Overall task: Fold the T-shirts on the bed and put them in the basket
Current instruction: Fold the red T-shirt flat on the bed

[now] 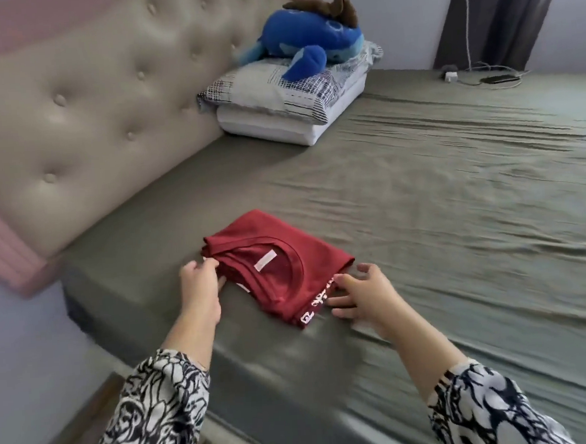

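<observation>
A dark red T-shirt (273,260), folded into a small rectangle with its collar and white label facing up, lies near the front edge of the bed (437,185). My left hand (201,289) is at the shirt's left edge, fingers curled against the fold. On the shirt's right, my right hand (361,293) has spread fingers touching the edge with the white print. No basket is in view.
A tufted beige headboard (89,107) runs along the left. Stacked pillows (287,95) with a blue plush toy (311,38) on top sit at the bed's far end. A phone and charger cable (492,80) lie at the far right edge.
</observation>
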